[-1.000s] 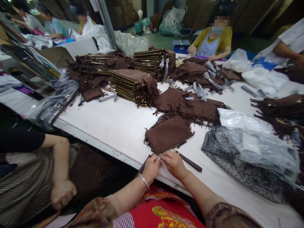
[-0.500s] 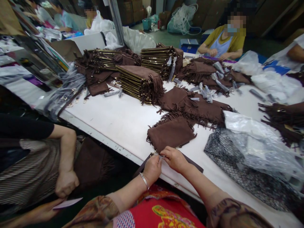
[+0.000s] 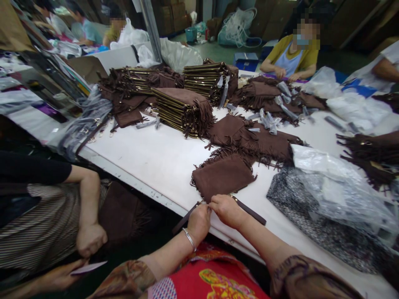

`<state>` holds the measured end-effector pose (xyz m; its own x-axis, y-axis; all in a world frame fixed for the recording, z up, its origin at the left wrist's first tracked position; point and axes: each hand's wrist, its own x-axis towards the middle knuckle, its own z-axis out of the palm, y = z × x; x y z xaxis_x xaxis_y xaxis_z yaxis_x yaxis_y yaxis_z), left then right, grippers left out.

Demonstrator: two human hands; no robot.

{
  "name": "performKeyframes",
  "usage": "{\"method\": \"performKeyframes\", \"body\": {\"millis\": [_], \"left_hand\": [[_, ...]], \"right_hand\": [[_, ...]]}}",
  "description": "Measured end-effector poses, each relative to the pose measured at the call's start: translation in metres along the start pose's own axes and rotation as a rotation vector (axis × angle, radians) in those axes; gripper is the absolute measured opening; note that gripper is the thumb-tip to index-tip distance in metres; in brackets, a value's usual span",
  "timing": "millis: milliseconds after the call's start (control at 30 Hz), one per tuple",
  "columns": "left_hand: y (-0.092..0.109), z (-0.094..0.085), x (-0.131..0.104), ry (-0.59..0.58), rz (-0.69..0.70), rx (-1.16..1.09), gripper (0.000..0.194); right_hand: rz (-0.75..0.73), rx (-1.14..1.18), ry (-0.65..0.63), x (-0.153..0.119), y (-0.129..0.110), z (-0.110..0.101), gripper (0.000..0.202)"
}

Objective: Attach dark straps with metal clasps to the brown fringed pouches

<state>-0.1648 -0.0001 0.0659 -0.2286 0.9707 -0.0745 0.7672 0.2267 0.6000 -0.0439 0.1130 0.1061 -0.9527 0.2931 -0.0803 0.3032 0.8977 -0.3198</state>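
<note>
A brown fringed pouch (image 3: 222,176) lies flat near the table's front edge. Just below it, my left hand (image 3: 200,219) and my right hand (image 3: 225,209) meet, both with fingers pinched together. Whatever sits between the fingertips is too small and hidden to name. Brown strap pieces stick out on both sides of my hands, one (image 3: 251,211) on the right resting on the table and a darker one (image 3: 186,218) on the left over the edge.
Stacked brown pouches (image 3: 179,110) with gold zippers stand mid-table. Plastic-wrapped straps (image 3: 87,124) lie at the left. Clear plastic (image 3: 346,187) covers speckled cloth at the right. A person's arm (image 3: 85,207) is close on my left; a masked person (image 3: 293,58) works across the table.
My right hand has moved slightly left and its fingers now lie closer against my left hand. The neighbouring person's fist at the left has shifted slightly to the right.
</note>
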Motion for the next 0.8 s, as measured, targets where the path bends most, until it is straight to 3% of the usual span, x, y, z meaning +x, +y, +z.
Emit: {"method": "performKeyframes", "body": {"millis": [233,467,533,667,800], "left_hand": [[0.009,-0.009,0.004,-0.061,-0.008,-0.050,0.026],[0.007,-0.019,0.009,-0.088,0.009,-0.092,0.029],[0.006,-0.020,0.008,-0.090,0.012,-0.102,0.030],[0.007,-0.019,0.008,-0.087,0.020,-0.095,0.032],[0.005,-0.017,0.007,-0.092,0.043,-0.073,0.029]], "right_hand": [[0.008,-0.054,0.031,-0.002,0.002,0.001,0.013],[0.201,0.075,0.219,-0.019,0.021,0.005,0.019],[0.169,0.140,0.254,-0.021,0.023,0.000,0.022],[-0.009,0.138,0.160,-0.016,0.013,-0.007,0.021],[0.003,0.081,0.081,-0.009,0.004,-0.005,0.019]]}}
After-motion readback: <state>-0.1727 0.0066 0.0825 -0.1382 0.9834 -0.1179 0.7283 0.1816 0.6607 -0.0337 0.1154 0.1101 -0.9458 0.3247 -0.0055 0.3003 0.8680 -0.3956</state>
